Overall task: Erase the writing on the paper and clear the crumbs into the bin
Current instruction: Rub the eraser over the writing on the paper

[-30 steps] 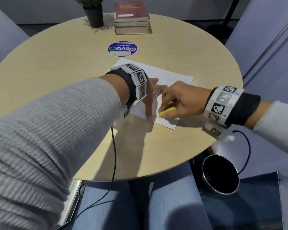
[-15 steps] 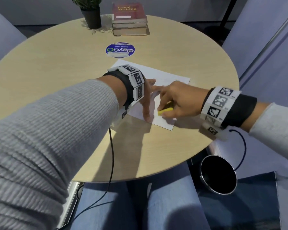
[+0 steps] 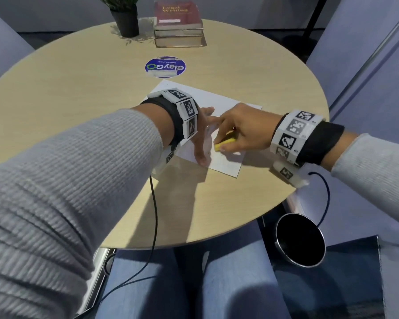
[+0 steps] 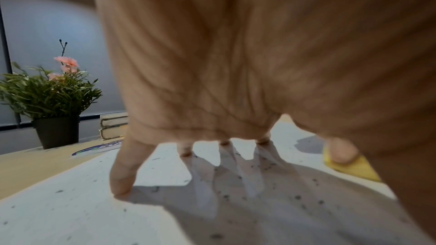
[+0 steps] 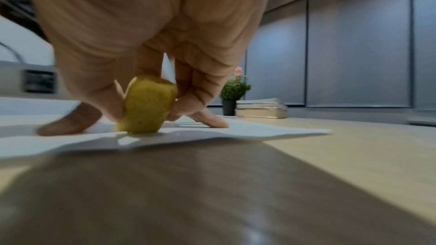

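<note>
A sheet of white paper (image 3: 226, 162) lies flat on the round wooden surface (image 3: 78, 93), toward the person's near right side. The left hand (image 3: 202, 137) rests on the paper with its fingers spread and straight, fingertips pressing the sheet down; the left wrist view shows the thumb (image 4: 122, 174) planted on the page and small dark crumbs (image 4: 238, 177) scattered over the paper around the hand's shadow. Just beside it, the right hand (image 3: 242, 130) pinches a yellow eraser (image 3: 225, 143) between thumb and curled fingers, and the eraser's lower end touches the paper (the right wrist view shows it standing nearly upright on the sheet (image 5: 146, 105)). One finger of the right hand also reaches down to the page. Any writing on the sheet is too faint to make out.

A round bin (image 3: 300, 239) with a dark inside and a shiny rim stands on the floor, below the surface's edge near the person's right knee. At the far side of the surface sit a potted plant (image 3: 124, 17) in a black pot and, next to it, a stack of books (image 3: 179, 24). Between these and the paper lies a round blue sticker (image 3: 165, 67). Both wrists carry bands with black-and-white markers, and thin cables hang from them.
</note>
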Motion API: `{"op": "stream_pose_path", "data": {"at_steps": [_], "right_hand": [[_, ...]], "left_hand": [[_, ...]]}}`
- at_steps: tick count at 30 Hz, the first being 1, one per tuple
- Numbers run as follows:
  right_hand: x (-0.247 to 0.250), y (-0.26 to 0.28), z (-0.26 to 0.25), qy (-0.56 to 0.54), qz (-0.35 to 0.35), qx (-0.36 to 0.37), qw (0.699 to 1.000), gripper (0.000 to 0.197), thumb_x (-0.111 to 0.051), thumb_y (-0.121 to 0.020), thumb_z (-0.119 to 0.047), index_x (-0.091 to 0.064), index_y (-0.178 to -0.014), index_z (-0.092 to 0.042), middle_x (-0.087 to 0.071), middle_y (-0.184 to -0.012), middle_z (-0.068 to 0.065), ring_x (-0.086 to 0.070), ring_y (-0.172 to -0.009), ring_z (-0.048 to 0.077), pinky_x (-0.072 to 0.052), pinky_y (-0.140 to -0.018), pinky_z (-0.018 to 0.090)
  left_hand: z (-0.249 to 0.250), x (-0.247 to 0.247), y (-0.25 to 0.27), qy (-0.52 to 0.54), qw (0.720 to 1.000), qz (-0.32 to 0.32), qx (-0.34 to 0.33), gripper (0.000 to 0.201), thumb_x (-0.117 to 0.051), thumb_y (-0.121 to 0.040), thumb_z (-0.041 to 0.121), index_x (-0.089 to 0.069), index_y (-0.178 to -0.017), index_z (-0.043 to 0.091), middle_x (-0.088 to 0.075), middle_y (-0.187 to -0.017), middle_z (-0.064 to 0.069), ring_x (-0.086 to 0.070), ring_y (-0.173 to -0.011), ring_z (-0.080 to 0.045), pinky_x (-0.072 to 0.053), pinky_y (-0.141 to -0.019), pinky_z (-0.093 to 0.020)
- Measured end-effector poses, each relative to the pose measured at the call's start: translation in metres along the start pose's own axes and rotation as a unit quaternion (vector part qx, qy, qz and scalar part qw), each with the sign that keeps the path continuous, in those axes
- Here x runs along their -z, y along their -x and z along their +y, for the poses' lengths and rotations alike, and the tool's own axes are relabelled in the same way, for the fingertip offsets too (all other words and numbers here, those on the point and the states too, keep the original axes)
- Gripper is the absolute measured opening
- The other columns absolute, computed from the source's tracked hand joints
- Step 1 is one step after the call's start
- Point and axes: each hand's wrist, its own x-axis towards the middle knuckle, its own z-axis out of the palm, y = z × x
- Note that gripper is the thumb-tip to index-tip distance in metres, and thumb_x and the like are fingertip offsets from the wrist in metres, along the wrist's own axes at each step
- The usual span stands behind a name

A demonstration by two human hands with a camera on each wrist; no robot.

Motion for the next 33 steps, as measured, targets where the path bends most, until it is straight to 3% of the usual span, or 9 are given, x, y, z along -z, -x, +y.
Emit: {"op": "stream_pose_path", "data": {"at_steps": [6,10,14,16,20,24,26,30,33], "right_hand": [[-0.01,0.01,-0.011,-0.004,-0.034,0.058,0.998,0.018,-0.073,-0.078,-0.029,-0.078,-0.089,-0.016,-0.068,-0.079,-0.005,-0.056,-0.069,-0.001,-0.044,-0.065,0.016],[0.005,0.006,0.011,-0.001,0.02,-0.033,0.999,0.017,-0.076,-0.077,-0.027,-0.079,-0.091,-0.017,-0.062,-0.077,-0.006,-0.06,-0.072,0.012,-0.045,-0.067,0.023],[-0.01,0.013,-0.012,-0.008,-0.028,0.052,0.998,0.015,-0.075,-0.078,-0.025,-0.079,-0.087,-0.014,-0.066,-0.076,-0.009,-0.056,-0.065,0.0,-0.038,-0.062,0.006],[-0.008,0.015,-0.011,-0.028,-0.037,0.045,0.998,0.015,-0.076,-0.077,-0.025,-0.079,-0.088,-0.015,-0.063,-0.074,-0.013,-0.057,-0.067,0.0,-0.04,-0.063,0.008],[0.004,0.009,0.011,-0.027,0.02,-0.033,0.999,0.016,-0.078,-0.075,-0.026,-0.079,-0.089,-0.018,-0.065,-0.077,-0.004,-0.057,-0.067,0.003,-0.043,-0.066,0.024],[-0.01,0.018,-0.013,-0.027,-0.03,0.042,0.998,0.014,-0.076,-0.077,-0.022,-0.078,-0.087,-0.014,-0.059,-0.072,-0.019,-0.057,-0.069,-0.008,-0.038,-0.064,0.005],[-0.008,0.019,-0.011,-0.04,-0.038,0.03,0.998,0.015,-0.077,-0.077,-0.025,-0.079,-0.088,-0.015,-0.061,-0.074,-0.016,-0.058,-0.069,-0.004,-0.04,-0.064,0.008],[0.004,0.012,0.011,-0.023,0.015,-0.044,0.999,0.016,-0.077,-0.076,-0.027,-0.078,-0.089,-0.019,-0.067,-0.079,-0.005,-0.06,-0.07,0.007,-0.049,-0.066,0.027],[-0.006,0.018,-0.005,-0.015,-0.005,0.006,1.0,0.015,-0.076,-0.077,-0.026,-0.078,-0.089,-0.016,-0.059,-0.073,-0.017,-0.057,-0.068,-0.005,-0.04,-0.064,0.008]], "left_hand": [[-0.002,-0.002,-0.001,0.027,0.999,0.009,-0.015,0.122,-0.077,-0.068,0.053,0.009,-0.15,0.029,0.017,-0.157,0.002,0.014,-0.144,-0.021,-0.002,-0.115,-0.041],[-0.006,-0.003,-0.01,0.032,0.999,0.004,-0.001,0.129,-0.079,-0.06,0.059,0.012,-0.149,0.036,0.018,-0.157,0.001,0.011,-0.145,-0.022,-0.005,-0.116,-0.049],[-0.005,-0.004,-0.008,0.047,0.999,0.021,-0.014,0.126,-0.08,-0.063,0.051,0.007,-0.151,0.029,0.013,-0.158,-0.003,0.011,-0.145,-0.023,-0.005,-0.117,-0.046],[-0.007,-0.004,-0.009,0.066,0.997,0.032,-0.019,0.124,-0.081,-0.063,0.048,0.004,-0.151,0.028,0.011,-0.159,-0.004,0.007,-0.146,-0.024,-0.006,-0.115,-0.044],[-0.005,-0.006,-0.018,0.027,1.0,0.01,0.003,0.132,-0.078,-0.056,0.063,0.013,-0.148,0.038,0.018,-0.157,0.0,0.013,-0.145,-0.022,-0.002,-0.116,-0.048],[-0.007,-0.006,-0.01,0.082,0.996,0.034,-0.024,0.142,-0.086,-0.042,0.056,-0.002,-0.152,0.027,0.006,-0.159,-0.006,0.004,-0.146,-0.025,-0.006,-0.115,-0.043],[-0.01,-0.005,-0.01,0.097,0.994,0.041,-0.034,0.139,-0.089,-0.045,0.053,-0.004,-0.152,0.027,0.004,-0.159,-0.008,0.001,-0.146,-0.027,-0.008,-0.115,-0.045],[-0.005,-0.009,-0.019,0.045,0.999,0.019,0.002,0.128,-0.078,-0.059,0.059,0.01,-0.149,0.037,0.017,-0.157,-0.001,0.011,-0.145,-0.023,-0.002,-0.116,-0.048],[-0.003,-0.013,-0.019,0.08,0.996,0.035,0.009,0.124,-0.081,-0.062,0.05,0.004,-0.151,0.03,0.013,-0.158,-0.004,0.01,-0.145,-0.022,-0.001,-0.117,-0.045]]}}
